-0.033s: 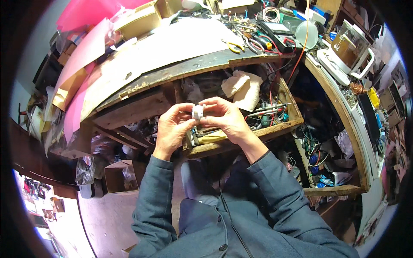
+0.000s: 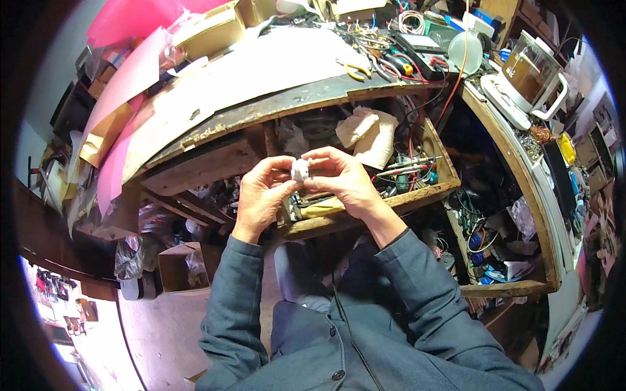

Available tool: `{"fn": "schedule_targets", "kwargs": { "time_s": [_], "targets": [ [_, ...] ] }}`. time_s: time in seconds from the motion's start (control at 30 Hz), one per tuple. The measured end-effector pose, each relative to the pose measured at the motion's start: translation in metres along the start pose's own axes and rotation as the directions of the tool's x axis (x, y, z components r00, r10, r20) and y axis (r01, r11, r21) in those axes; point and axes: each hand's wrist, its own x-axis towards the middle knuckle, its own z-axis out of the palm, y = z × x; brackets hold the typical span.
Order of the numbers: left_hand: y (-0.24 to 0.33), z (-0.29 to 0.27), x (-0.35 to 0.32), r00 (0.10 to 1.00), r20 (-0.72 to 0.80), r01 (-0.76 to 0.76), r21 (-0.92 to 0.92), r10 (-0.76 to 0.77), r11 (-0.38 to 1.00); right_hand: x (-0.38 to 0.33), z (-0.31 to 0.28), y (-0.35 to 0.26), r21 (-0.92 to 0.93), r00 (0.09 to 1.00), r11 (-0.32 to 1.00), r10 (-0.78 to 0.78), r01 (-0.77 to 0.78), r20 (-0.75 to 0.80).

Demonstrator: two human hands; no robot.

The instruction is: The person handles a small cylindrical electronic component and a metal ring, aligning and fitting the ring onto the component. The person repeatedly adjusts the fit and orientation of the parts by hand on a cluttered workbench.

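Left hand (image 2: 262, 195) and right hand (image 2: 349, 188) finger-pinch one small, white, rounded part (image 2: 300, 171) over one rough wooden drawer (image 2: 425, 196).

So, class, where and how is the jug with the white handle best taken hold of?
Probably by its white handle, the right hand coming from the picture's lower right: the loop juts that way from the jug. That hand would first need freeing: it and the left hand hold the small white part.

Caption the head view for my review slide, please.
Left hand and right hand together hold a small white part above an open, cluttered wooden drawer.
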Motion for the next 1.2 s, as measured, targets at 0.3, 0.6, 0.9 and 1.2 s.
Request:
{"fn": "schedule_targets", "kwargs": {
  "time_s": [0.3,0.6,0.9,1.2],
  "targets": [
    [-0.004,0.002,-0.003,0.995,-0.036,-0.087,0.127,0.093,0.988,0.001,-0.001,0.002,0.036,0.999,0.999,-0.028,0.027,0.042],
    [-0.001,0.014,-0.011,0.959,-0.082,-0.240,0.267,0.270,0.933,0.001,-0.004,0.002,0.083,0.997,0.996,-0.040,0.035,0.061],
    [0.003,0.030,-0.016,0.833,-0.054,-0.390,0.650,0.551,0.653,-0.001,0.003,-0.005,0.022,0.998,0.998,-0.056,0.055,0.012],
    [0.004,0.037,-0.021,0.905,-0.259,-0.215,0.405,0.337,0.889,-0.005,0.008,-0.010,-0.010,0.998,0.999,-0.035,0.034,-0.052]
  ]
}}
